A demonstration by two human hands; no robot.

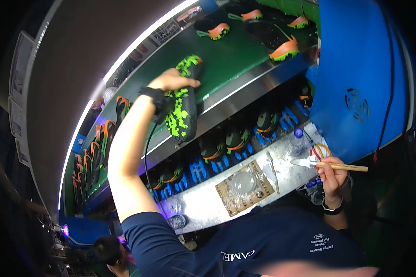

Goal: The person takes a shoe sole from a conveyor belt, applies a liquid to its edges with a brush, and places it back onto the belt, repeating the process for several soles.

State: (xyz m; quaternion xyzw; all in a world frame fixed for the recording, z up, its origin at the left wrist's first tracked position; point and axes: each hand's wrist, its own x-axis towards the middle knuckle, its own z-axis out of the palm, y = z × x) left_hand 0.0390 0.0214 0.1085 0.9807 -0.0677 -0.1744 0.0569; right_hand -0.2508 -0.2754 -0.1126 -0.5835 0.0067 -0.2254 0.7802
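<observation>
In the head view, the left hand point(174, 81) is closed around the middle of a black shoe with a bright green pattern point(179, 113), holding it over the near edge of the green conveyor belt point(226, 69). The right hand point(333, 179) pinches a wooden-handled brush point(349, 167), its pale tip pointing left above the tabletop point(198, 207), well apart from the shoe. The step in hand seems to be handling the shoe one-handed with the brush at the ready; bringing the two together would call for lifting the shoe clear of the metal rail point(249, 76).

Between the belt and the tabletop, dark shoes stand on blue holders point(198, 171), in the way of a low path. A black cable point(146, 154) hangs from the left wrist and could snag. On the tabletop are a clear round dish point(243, 183) on a brown sheet point(226, 199), and a blue-capped bottle point(297, 143). Further shoes with orange heels point(286, 48) rest on the belt.
</observation>
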